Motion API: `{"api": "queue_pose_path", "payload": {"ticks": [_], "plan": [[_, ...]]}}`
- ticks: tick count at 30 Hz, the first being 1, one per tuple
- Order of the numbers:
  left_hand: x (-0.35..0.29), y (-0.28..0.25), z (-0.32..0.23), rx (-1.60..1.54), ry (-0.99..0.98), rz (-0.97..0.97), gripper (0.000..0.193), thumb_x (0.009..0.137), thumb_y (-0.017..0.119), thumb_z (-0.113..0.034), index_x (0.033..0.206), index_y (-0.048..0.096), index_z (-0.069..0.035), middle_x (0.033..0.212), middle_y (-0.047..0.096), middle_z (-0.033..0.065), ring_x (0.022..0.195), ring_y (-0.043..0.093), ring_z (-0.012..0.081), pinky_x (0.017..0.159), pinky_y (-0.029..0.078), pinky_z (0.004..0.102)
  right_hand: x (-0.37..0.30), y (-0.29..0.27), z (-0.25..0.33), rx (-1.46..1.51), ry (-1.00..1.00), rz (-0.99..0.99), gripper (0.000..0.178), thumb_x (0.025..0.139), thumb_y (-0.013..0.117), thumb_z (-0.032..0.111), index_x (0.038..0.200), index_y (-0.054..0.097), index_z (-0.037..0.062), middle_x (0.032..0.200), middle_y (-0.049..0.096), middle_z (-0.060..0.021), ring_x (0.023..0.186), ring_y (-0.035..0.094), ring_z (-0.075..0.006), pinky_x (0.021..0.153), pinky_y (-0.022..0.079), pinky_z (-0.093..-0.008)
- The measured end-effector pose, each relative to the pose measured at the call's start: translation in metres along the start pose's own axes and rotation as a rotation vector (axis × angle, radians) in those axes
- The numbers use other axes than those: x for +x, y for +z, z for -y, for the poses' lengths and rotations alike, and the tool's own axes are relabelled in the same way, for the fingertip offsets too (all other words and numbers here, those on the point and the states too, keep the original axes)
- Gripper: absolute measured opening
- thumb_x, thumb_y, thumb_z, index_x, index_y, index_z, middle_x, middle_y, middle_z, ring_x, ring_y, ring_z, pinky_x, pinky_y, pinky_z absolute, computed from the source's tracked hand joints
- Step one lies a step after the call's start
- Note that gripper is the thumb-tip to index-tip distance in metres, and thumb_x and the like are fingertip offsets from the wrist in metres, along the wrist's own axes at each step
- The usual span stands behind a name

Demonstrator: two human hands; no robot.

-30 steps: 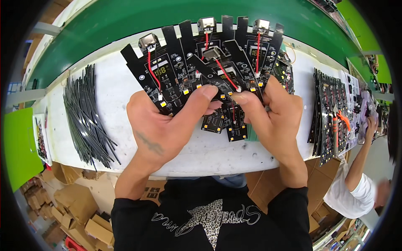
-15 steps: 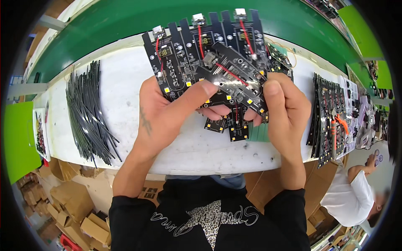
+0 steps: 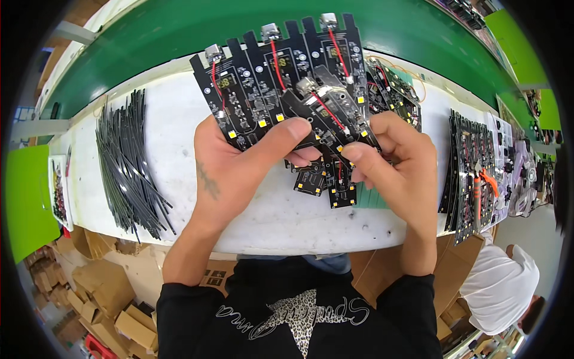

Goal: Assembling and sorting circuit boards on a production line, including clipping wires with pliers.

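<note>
Two hands (image 3: 239, 173); three red-wired board strips (image 3: 281, 78).

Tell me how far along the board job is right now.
Done: loose boards lie on the white table. In hand: left hand grips the black board panel; right hand pinches one strip. Left: several strips still joined, plus stacked panels at right.

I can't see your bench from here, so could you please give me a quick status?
Both hands, left and right, gripping a black circuit-board panel. Loose boards on white table beneath. Nothing blocking.
</note>
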State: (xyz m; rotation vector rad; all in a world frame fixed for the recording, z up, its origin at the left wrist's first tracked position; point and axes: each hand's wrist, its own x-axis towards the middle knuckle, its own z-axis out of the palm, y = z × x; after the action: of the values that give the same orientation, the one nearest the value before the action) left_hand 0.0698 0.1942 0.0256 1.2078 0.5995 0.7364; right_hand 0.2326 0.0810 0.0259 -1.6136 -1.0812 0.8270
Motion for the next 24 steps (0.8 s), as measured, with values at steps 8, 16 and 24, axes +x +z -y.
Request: {"api": "queue_pose_path", "payload": {"ticks": [8, 16, 24], "plan": [[0.006, -0.007, -0.003, -0.027, 0.024, -0.029, 0.017, 0.086, 0.063, -0.004, 0.098, 0.062, 0.008, 0.089, 0.067, 0.0143, 0.069, 0.067, 0.0197, 0.06, 0.056, 0.0271, -0.005, -0.022, 0.011, 0.148, 0.047, -0.078, 0.024, 0.085, 0.064, 0.005, 0.107, 0.06, -0.0037, 0.071, 0.065, -0.0036, 0.054, 0.059, -0.006, 0.046, 0.045, -0.0184], [0.0, 0.0, -0.007, -0.01, -0.08, 0.058, 0.013, 0.083, 0.064, 0.0, 0.094, 0.063, 0.007, 0.084, 0.068, 0.014, 0.067, 0.067, 0.0184, 0.059, 0.055, 0.0262, 0.003, -0.012, -0.002, 0.288, -0.117, -0.001, 0.014, 0.088, 0.064, 0.011, 0.089, 0.053, 0.0026, 0.082, 0.056, 0.0018, 0.072, 0.046, -0.0024, 0.064, 0.039, -0.0187], [-0.001, -0.001, -0.004, 0.034, -0.102, 0.159, 0.013, 0.081, 0.067, 0.001, 0.093, 0.064, 0.006, 0.083, 0.068, 0.0124, 0.067, 0.066, 0.0158, 0.059, 0.055, 0.0247, -0.002, 0.002, 0.002, 0.408, 0.0, 0.021, 0.02, 0.087, 0.065, 0.01, 0.098, 0.053, -0.003, 0.086, 0.064, -0.0067, 0.069, 0.06, -0.0072, 0.058, 0.052, -0.0202]]}}
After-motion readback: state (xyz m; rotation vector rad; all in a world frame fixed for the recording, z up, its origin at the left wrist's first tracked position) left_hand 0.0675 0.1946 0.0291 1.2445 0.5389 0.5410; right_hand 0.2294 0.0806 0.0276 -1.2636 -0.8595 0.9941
